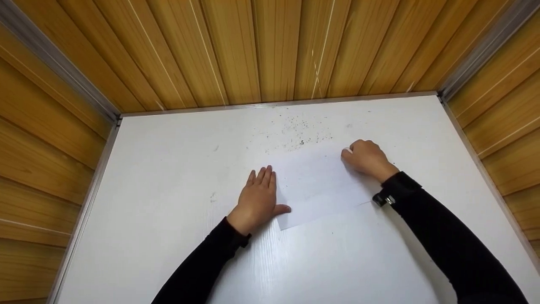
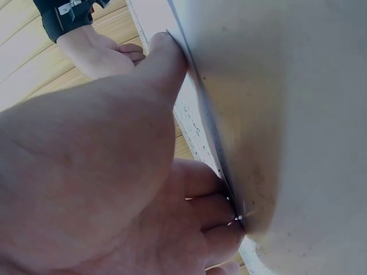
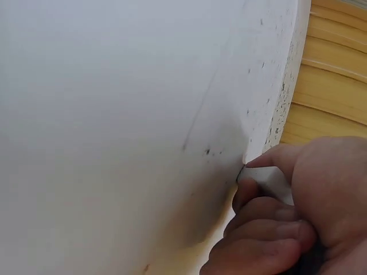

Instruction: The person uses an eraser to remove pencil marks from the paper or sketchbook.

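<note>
A sheet of white paper [image 1: 322, 185] lies slightly turned on the white table. My left hand [image 1: 258, 197] rests flat along its left edge, fingers straight and pointing away, with the thumb over the sheet's lower left corner. At the upper right corner of the paper is my right hand [image 1: 368, 157], its fingers curled. In the right wrist view it pinches a small white block [image 3: 272, 182], which looks like an eraser, between thumb and forefinger, its end down at the paper. The rest of the block is hidden in the palm. Faint dark marks [image 3: 208, 152] show on the paper nearby.
Dark crumbs [image 1: 302, 142] are scattered over the white table [image 1: 168, 169] just beyond the paper's far edge. Wood-patterned panels [image 1: 274, 50] wall the table at the back and both sides. Black bands with a small device [image 1: 384, 198] sit at the wrists.
</note>
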Motion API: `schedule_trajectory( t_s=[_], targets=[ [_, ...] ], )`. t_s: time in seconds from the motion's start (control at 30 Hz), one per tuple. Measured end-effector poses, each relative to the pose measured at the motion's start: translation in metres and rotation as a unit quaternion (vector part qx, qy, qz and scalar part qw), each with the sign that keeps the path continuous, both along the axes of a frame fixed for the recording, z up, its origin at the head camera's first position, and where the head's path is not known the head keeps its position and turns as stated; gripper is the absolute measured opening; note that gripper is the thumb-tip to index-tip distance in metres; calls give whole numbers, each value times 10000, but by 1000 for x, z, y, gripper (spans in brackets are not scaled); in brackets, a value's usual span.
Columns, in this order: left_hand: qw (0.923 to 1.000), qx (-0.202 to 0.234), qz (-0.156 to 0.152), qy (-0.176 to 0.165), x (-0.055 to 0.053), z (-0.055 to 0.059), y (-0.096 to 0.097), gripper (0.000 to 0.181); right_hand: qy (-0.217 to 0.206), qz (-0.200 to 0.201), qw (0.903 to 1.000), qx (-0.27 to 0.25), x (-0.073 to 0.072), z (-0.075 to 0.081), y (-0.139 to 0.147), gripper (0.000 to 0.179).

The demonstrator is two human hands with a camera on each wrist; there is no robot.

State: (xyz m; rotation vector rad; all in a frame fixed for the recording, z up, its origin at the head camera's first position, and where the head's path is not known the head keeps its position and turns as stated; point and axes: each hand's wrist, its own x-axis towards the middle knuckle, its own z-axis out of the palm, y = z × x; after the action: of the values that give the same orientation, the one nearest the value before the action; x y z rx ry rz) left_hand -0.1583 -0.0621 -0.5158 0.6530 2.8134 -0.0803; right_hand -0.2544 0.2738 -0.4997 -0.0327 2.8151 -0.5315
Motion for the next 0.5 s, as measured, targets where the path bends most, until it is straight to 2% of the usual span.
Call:
schedule_trajectory(
  t_s=[0.13,0.23,0.37,0.5],
  targets=[
    [10000,62,-24,-53,-1,-1,0,118,115,-53,9999,-14,5,1,-3,46],
    [9998,110,-15,-143,-2,-1,1,118,80,-37,9999,-76,15,2,-17,47],
    [9993,278,39,-227,-3,1,2,117,-185,304,9993,-151,38,2,-49,46],
    [9979,591,-39,-257,-3,5,3,118,-153,833,9961,-232,62,2,-86,42]
  ],
)
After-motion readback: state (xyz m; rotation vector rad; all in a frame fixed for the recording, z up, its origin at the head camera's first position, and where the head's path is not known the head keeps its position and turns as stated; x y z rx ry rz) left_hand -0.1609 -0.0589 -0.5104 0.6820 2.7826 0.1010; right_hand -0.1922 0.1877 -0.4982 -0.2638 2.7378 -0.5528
